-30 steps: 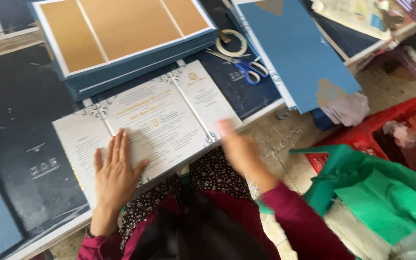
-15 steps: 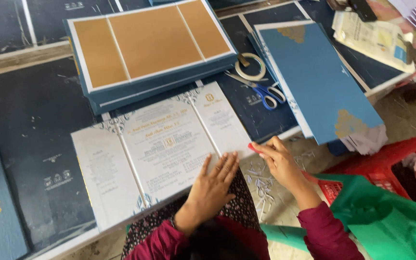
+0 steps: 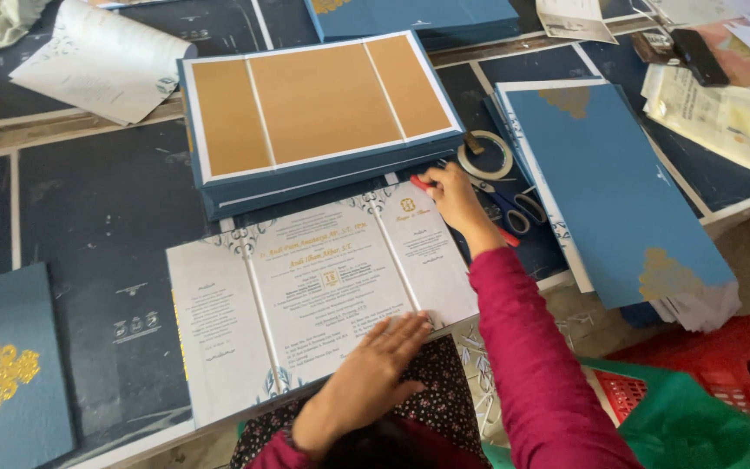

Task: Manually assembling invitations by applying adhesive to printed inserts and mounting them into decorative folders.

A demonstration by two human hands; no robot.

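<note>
While your left hand (image 3: 375,369) lies open and flat on one white three-part card (image 3: 323,291), your right hand (image 3: 455,195) grips a red stick (image 3: 422,183) near one blue box (image 3: 323,117).

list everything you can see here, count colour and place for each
white three-panel printed card: one, white with grey ornament, open flat at the table's near edge
stack of blue folders with tan board panels: one stack, blue and tan, behind the card
slim red tool: one, red, at the card's top right corner
roll of clear tape: one, pale, right of the stack
scissors with blue handles: one pair, right of the card
blue covers with gold motif: a pile, right side
blue cover with gold print: one, far left
red crate: one, lower right
left hand: flat on the card
right hand: grips the red tool
</note>
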